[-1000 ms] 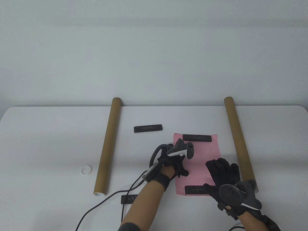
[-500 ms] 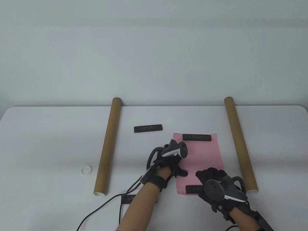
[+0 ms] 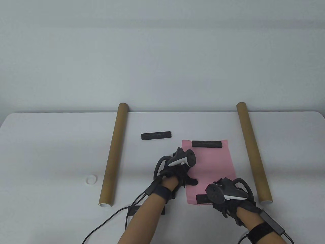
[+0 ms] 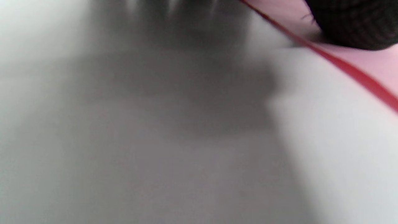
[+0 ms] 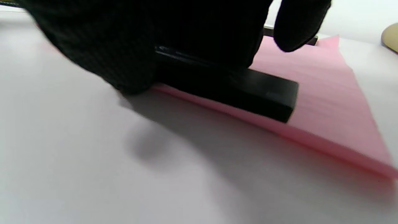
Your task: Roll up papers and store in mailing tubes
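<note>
Right hand (image 3: 227, 197) now atop near weight (image 3: 203, 199)

Pink sheet (image 3: 213, 165): paper-like, matt, faint fine ribbing in right wrist view.
Black bar (image 5: 248, 93) at sheet's near edge: smooth, slight sheen on top edge.
Two tubes (image 3: 115, 155) (image 3: 252, 152): brown cardboard, matt.
Gloves on left hand (image 3: 177, 172), right hand (image 3: 226, 200): black knitted cloth, matt.
Table (image 3: 50, 152): white, smooth, matt.

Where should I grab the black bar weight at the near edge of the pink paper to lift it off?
Pinch the flat black bar weight across its narrow width from above; its long sides are exposed on the pink paper sheet, where the right hand already sits.
</note>
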A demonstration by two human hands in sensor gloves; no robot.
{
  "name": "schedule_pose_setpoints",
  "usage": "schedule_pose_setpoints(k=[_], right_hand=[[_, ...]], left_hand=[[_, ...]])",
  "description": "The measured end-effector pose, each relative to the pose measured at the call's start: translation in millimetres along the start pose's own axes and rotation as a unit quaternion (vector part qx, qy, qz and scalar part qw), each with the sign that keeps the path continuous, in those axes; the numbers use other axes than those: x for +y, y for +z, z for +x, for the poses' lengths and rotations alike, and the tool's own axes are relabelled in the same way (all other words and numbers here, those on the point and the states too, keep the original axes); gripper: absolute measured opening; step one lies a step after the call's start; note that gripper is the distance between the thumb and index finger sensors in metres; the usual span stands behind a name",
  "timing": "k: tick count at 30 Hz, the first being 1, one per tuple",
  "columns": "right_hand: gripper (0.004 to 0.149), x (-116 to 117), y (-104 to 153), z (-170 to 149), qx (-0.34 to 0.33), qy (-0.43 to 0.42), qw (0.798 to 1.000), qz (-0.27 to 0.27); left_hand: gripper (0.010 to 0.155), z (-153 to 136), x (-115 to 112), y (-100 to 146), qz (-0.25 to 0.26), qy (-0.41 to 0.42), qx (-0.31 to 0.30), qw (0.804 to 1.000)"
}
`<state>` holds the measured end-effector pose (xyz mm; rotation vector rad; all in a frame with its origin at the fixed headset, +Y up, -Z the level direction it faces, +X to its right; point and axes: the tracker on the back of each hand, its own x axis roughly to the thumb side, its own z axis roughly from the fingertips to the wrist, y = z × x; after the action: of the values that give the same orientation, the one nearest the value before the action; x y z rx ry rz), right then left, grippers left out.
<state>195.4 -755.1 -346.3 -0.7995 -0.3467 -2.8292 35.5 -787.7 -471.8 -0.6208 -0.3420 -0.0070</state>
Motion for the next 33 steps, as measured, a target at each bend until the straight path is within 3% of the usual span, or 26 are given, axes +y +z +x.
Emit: schedule_pose_setpoints(k=[4,7,12,19,27,29,33], right_hand=[[0.064,-4,3,2,-0.006,0.009,1.0,-0.008],[0.064,-12,15,5,-0.019,0.009,0.999,-0.04],[0.064,-9,36,15,-0.023,0.017,0.998,-0.048],[0.064,10,38,14,-0.013,-0.005,0.999,-0.037],[0.066,11,36,12,-0.008,-0.011,1.0,-0.025],[0.07,3,41,8,0.001,-0.017,0.999,-0.036],[0.07,-40,53,-10,0.032,-0.07,0.992,-0.101]], left_hand=[[0.102,0,0,0,-0.003,0.001,-0.002,1.0],[0.102,-1,-1,0,0.001,0.002,-0.004,1.0],[0.102,-1,0,0,-0.002,0.0,-0.003,1.0],[0.102,-2,-1,0,-0.001,-0.002,-0.006,1.0],[0.102,-3,-1,-1,-0.002,-0.002,-0.008,1.0],[0.102,-3,-1,-1,-0.001,-0.002,-0.008,1.0],[0.101,-3,-1,-1,-0.005,-0.004,-0.009,1.0]])
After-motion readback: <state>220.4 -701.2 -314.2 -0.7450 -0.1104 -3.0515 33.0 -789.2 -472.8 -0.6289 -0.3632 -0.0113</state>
